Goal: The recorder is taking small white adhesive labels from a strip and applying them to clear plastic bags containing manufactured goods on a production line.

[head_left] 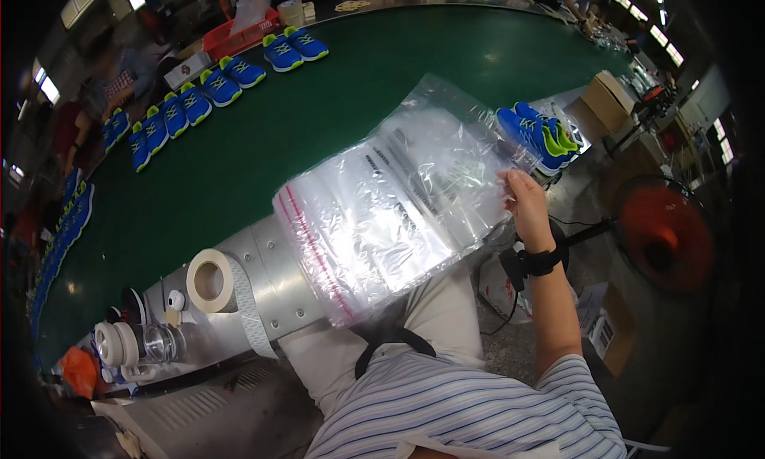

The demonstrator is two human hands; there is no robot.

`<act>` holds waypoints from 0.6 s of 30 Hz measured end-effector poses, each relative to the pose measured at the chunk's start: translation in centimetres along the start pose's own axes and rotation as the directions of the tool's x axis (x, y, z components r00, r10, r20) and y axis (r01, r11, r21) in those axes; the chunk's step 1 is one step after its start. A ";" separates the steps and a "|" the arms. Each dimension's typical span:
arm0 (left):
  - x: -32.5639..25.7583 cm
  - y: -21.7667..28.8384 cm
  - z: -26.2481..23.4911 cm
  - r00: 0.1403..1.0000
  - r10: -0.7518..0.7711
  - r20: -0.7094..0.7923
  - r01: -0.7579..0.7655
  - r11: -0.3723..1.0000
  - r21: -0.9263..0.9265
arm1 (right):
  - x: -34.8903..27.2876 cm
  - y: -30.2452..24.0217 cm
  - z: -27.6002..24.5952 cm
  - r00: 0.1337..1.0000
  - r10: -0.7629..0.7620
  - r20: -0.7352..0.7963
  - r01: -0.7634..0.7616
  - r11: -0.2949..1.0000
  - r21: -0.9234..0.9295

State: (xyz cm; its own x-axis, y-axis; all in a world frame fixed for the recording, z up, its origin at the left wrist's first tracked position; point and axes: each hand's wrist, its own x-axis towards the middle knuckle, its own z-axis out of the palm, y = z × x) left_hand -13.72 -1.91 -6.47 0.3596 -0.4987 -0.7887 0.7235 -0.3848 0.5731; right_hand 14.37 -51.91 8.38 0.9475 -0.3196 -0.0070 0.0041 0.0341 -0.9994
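Observation:
My right hand [526,208] pinches the right edge of a stack of clear plastic bags [390,204] with a red strip near their lower left end. The stack is held tilted over the metal rim of the belt and my lap. Just beyond the bags, a pair of blue shoes with yellow-green trim [538,132] lies on another clear bag at the belt's edge. My wrist carries a black strap. My left hand does not show; it may be behind the bags.
A wide green conveyor belt [263,140] carries several pairs of blue shoes [199,92] along its far left side. A roll of white tape [209,280] sits on the metal rim. A red fan [661,236] and cardboard boxes [610,96] stand to my right. Other people work around the belt.

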 end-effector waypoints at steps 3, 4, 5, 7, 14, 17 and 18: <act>0.0 1.1 0.2 0.999 0.011 -0.040 -0.010 1.000 0.015 | -0.4 -0.7 0.6 0.998 -0.044 0.039 0.047 0.998 -0.053; -0.3 1.4 0.2 0.998 0.011 -0.056 -0.010 1.000 0.019 | -0.4 -0.7 0.9 0.996 -0.064 0.068 0.069 0.994 -0.082; -0.6 1.6 0.2 0.997 0.011 -0.072 -0.009 1.000 0.020 | -0.3 -0.4 1.5 0.991 -0.083 0.102 0.090 0.994 -0.062; -1.2 2.1 1.3 0.992 0.023 -0.122 -0.021 1.000 0.019 | -0.5 -0.5 2.4 0.983 -0.102 0.151 0.110 0.993 -0.043; -3.8 5.5 0.7 0.951 0.065 -0.303 -0.046 0.996 0.070 | -2.8 0.7 8.6 0.854 -0.311 0.417 0.379 0.921 -0.089; -4.0 8.1 0.9 0.932 0.102 -0.349 -0.061 0.990 0.126 | -4.0 0.6 11.2 0.706 -0.481 0.519 0.638 0.750 -0.173; -4.1 9.5 0.7 0.926 0.120 -0.359 -0.067 0.985 0.157 | -4.5 1.1 12.0 0.728 -0.430 0.534 0.602 0.773 -0.200</act>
State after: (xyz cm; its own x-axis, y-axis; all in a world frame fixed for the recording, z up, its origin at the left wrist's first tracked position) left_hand -8.74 -4.03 2.30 0.6313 -0.2290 -0.7409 0.5961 -0.4679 0.6525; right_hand 13.94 -39.06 7.74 0.8590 0.2581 0.4422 0.5100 -0.3558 -0.7831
